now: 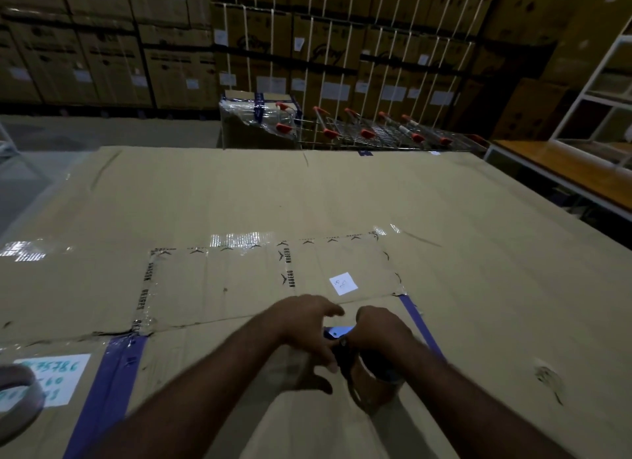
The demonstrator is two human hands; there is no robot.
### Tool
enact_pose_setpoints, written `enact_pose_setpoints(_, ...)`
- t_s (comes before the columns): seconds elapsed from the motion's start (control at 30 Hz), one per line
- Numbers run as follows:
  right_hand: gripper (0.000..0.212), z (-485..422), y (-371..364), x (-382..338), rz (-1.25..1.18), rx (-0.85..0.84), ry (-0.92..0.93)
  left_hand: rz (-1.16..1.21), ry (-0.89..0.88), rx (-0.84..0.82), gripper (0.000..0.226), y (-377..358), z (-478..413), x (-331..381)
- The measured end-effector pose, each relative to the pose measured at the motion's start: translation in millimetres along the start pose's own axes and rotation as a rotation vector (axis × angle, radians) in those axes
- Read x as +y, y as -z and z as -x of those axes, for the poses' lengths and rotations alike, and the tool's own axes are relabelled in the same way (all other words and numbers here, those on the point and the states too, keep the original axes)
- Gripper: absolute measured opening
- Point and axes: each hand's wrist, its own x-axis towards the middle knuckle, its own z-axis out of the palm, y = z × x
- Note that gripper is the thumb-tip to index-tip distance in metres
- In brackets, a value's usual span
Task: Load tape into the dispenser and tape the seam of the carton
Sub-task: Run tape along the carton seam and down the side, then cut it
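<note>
A large flat brown carton (pixel 307 198) fills the middle of the head view, with clear printed tape and blue tape strips on its flaps. A seam (pixel 205 323) runs across it just beyond my hands. My right hand (pixel 383 328) grips the tape dispenser (pixel 340 335), whose blue metal plate shows between my hands. A brown tape roll (pixel 371 387) sits in the dispenser below my right wrist. My left hand (pixel 307 325) rests beside it, fingers spread and touching the dispenser's front near the roll.
Another tape roll (pixel 17 400) lies blurred at the left edge on the carton. Beyond the carton stand a wrapped box (pixel 256 123), a row of shopping carts (pixel 376 130), stacked cartons along the wall and a white shelf frame (pixel 598 92) at right.
</note>
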Motion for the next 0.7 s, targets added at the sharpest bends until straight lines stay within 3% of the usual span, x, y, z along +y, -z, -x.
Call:
enact_pose_setpoints(0.1,0.054,-1.3,-1.5,0.1,-0.005,0.001,0.001,-0.319,-0.143,0.197,0.043,-26.4,-3.4,20.3)
enact_pose_setpoints(0.2,0.055,-2.5,-1.7,3.0,-0.015,0.021,0.015,-0.297,-0.195,0.395,0.018,-36.9,2.0,18.6)
enact_pose_setpoints(0.27,0.062,-2.5,-0.5,3.4,-0.009,0.027,0.019,-0.211,-0.151,0.465,0.018,-39.0,8.8,18.4)
enact_pose_setpoints(0.4,0.067,-3.8,-1.7,2.4,0.015,0.039,0.021,-0.126,0.046,0.397,0.028,-43.6,13.5,14.5)
enact_pose_setpoints(0.53,0.063,-4.0,-0.5,2.0,0.037,0.045,0.037,-0.063,0.093,0.384,0.037,-45.2,12.3,14.8)
enact_pose_setpoints(0.7,0.067,-1.0,5.8,4.4,0.055,0.042,0.102,-0.125,0.084,0.434,0.023,-46.0,9.4,16.0)
